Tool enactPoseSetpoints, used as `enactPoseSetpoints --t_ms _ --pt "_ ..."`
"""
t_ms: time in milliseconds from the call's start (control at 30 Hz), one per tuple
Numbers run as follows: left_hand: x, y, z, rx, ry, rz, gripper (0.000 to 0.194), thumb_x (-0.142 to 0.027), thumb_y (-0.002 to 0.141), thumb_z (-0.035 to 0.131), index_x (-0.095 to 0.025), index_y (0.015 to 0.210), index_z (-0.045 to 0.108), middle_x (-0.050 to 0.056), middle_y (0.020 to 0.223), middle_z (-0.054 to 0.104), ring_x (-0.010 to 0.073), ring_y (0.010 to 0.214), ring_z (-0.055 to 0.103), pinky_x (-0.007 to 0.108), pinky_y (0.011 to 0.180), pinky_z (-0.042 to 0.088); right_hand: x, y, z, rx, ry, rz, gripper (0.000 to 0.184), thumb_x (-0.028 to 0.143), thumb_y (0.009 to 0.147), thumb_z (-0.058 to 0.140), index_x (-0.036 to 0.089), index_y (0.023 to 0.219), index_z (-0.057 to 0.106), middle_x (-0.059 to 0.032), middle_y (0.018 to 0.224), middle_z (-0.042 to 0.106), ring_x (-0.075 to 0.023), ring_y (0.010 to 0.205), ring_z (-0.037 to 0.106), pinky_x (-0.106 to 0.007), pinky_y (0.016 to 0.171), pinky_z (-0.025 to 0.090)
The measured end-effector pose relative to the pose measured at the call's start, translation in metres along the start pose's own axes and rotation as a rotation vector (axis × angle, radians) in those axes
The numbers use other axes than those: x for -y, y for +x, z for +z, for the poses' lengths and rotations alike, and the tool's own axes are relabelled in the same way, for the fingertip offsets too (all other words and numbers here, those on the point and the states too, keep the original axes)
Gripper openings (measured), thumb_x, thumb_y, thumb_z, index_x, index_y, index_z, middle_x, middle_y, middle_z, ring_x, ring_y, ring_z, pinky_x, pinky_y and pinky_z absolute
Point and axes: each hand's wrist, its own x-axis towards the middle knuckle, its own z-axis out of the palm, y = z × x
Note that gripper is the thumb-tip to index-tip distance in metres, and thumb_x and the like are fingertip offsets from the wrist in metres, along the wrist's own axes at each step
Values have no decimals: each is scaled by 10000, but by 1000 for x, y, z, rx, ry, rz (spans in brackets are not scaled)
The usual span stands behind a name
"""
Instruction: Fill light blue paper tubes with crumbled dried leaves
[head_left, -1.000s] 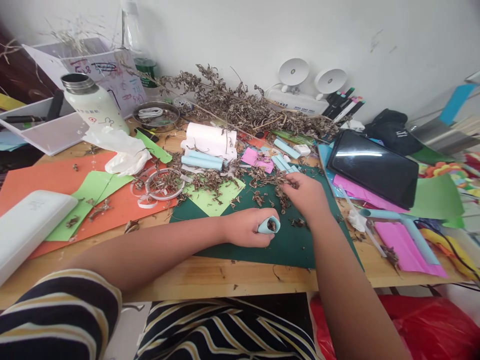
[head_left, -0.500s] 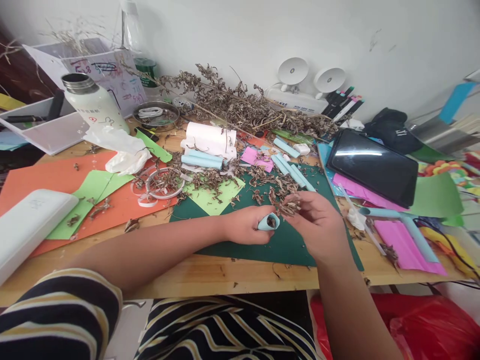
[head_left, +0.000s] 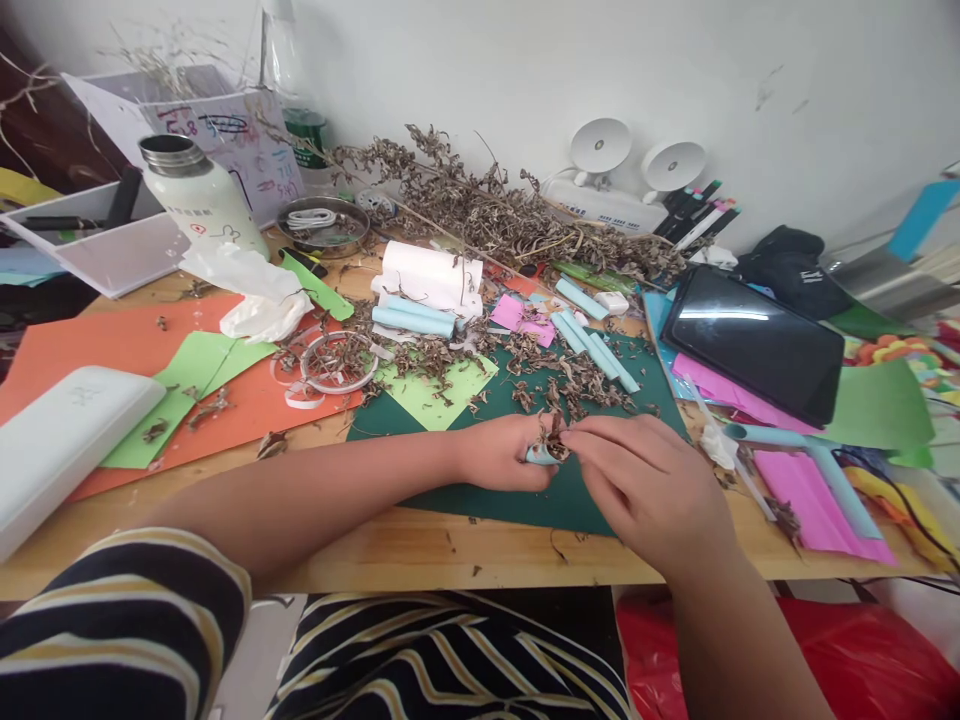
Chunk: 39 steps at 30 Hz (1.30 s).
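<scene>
A rolled light-blue paper tube (head_left: 541, 455) is wrapped in the fist of my left hand (head_left: 501, 452), its mouth turned up toward me. Brown dried leaves (head_left: 553, 436) poke out of that mouth. My right hand (head_left: 651, 480) pinches these leaves with thumb and fingertips right at the tube's rim. Both hands are over the dark green sheet (head_left: 480, 510), where more crumbled leaves (head_left: 570, 385) lie scattered. Farther back rest several other blue paper tubes (head_left: 596, 350). How deep the leaves reach inside the held tube is hidden.
Dried branches (head_left: 480, 210) lie along the wall beside a white router (head_left: 607, 205). At left are a white bottle (head_left: 210, 205), a white case (head_left: 75, 440) and a tape roll (head_left: 339, 385). To the right sits a dark tablet (head_left: 757, 340) by pink paper (head_left: 810, 495).
My right hand has moved left and brought its leaves onto the tube's mouth, where they now stick out. My left hand keeps holding the tube. The whole view has shifted slightly.
</scene>
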Motion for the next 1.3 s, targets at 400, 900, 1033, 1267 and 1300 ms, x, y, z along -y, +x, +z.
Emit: enactPoseSetpoints --t_ms 400,900,1033,1267,1300 --pt "-4 -1 -1 45 155 -122 150 -155 609 463 -168 719 361 -49 622 400 69 565 405 171 525 332 8 5 -7 84 145 127 122 154 753 458 195 785 568 -66 872 512 -159 782 486 -301 669 431" --pt "-5 -1 -1 64 181 -103 162 -143 626 457 -166 769 385 -49 642 442 59 563 417 150 530 353 2 15 -6 99 219 158 130 129 739 476 223 817 522 -19 785 581 -132 724 549 -246 618 443" --pt "-8 -1 -2 65 210 -124 164 -158 622 481 -172 742 369 -56 615 431 55 537 407 146 498 334 1 11 -7 22 175 3 111 115 731 505 197 798 540 -34 791 591 -135 726 533 -273 656 428" --pt "-9 -1 -3 68 229 -133 155 -175 630 482 -175 741 374 -58 596 426 61 538 421 147 484 331 5 5 -3 -22 190 24 101 114 735 483 183 756 555 -53 793 579 -145 719 515 -299 638 419" --pt "-8 -1 -2 62 233 -130 150 -174 628 480 -174 740 380 -57 597 432 62 538 422 149 486 333 6 5 -2 -39 194 49 98 112 731 486 185 740 552 -49 779 577 -141 714 514 -294 642 422"
